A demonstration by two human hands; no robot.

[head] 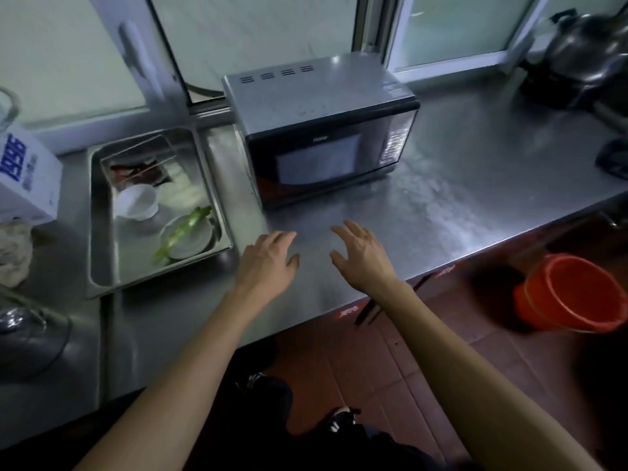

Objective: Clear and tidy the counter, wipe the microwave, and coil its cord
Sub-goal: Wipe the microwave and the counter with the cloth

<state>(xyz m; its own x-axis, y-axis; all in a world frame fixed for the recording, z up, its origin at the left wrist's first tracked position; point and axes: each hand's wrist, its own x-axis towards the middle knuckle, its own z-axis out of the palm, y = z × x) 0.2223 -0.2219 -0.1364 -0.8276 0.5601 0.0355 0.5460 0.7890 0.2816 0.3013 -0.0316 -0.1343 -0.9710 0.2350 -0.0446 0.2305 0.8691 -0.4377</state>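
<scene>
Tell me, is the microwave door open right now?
No, the microwave door sits flush and closed, with both hands, left hand and right hand, empty over the counter in front.

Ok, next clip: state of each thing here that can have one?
microwave: door closed, upright on the counter.
left hand: open, holding nothing, over the counter.
right hand: open, fingers spread, holding nothing.
metal tray: loaded with bowls and a green vegetable.
white bowl: upright in the tray.
orange bucket: upright on the floor.
</scene>
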